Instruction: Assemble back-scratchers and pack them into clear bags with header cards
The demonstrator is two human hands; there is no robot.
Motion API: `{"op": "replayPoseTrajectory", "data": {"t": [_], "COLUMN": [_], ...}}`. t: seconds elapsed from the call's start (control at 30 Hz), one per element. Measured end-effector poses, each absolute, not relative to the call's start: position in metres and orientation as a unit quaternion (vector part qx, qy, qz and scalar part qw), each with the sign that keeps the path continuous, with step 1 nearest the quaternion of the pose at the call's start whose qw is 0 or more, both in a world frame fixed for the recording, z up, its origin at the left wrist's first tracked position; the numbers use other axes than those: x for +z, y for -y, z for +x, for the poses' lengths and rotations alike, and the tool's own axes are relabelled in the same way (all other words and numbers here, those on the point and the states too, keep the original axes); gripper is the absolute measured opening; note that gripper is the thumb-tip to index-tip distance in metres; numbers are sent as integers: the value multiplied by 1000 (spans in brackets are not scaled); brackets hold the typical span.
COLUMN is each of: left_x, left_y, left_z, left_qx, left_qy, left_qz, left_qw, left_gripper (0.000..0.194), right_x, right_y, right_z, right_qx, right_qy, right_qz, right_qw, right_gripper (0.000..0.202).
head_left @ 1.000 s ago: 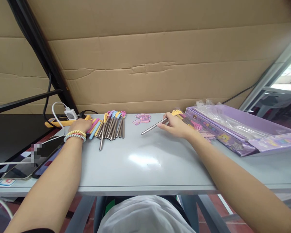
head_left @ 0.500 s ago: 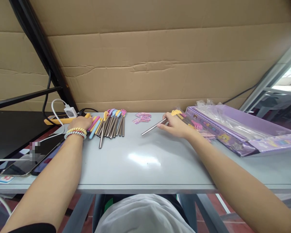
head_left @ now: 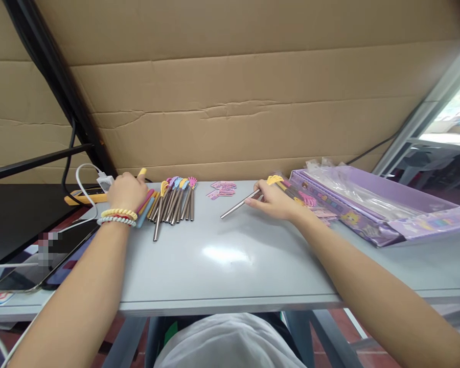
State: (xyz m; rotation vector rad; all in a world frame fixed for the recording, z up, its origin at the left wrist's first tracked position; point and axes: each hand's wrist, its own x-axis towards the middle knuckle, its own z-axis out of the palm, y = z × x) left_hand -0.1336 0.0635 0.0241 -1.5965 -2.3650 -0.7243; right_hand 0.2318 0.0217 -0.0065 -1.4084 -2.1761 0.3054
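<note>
Metal rod (head_left: 236, 207) in right grip (head_left: 273, 200)

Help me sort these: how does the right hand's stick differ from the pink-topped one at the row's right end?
The held stick is in the right hand; the pink-topped stick lies beside others. The held stick slants sideways; the pink-topped stick points toward the person. Both have metal shafts.

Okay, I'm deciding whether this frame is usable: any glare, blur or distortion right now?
Head view: bright glare on the bare tabletop; the metal rod in the right hand also shines; window washed out; wide-angle stretching at the edges; dark smudge in the top right corner; pixelated patch over a phone.
</note>
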Motion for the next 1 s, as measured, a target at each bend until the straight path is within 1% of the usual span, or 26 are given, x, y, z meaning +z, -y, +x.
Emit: {"op": "replayPoseTrajectory", "data": {"t": [0.13, 0.27, 0.37, 0.47, 0.57, 0.8, 1.0], "left_x": [18, 3, -5, -7, -7, -1, -1], "left_y": [-54, -44, -37, -33, -31, -24, -20], "left_z": [-101, -68, -53, -48, -48, -43, -39], "left_qx": [-238, -228, -216, -198, -196, -170, -170], "left_qy": [703, 491, 413, 390, 372, 369, 397], "left_qz": [-663, -838, -884, -899, -907, -913, -902], "left_qw": [97, 74, 37, 4, -14, -16, -18], "left_gripper": [41, 36, 33, 34, 38, 30, 31], "right_x": [-7, -9, -8, -9, -11, -14, -11], "right_y": [-22, -25, -28, -30, -31, -28, -25], "right_z": [231, 232, 234, 235, 236, 232, 230], "right_qx": [88, 32, 10, 13, 19, 43, 49], "right_qy": [796, 764, 739, 733, 746, 765, 771], "right_qz": [-525, -545, -555, -553, -544, -530, -525], "right_qw": [288, 344, 382, 395, 383, 364, 357], "right_gripper": [35, 34, 33, 32, 29, 26, 26]}}
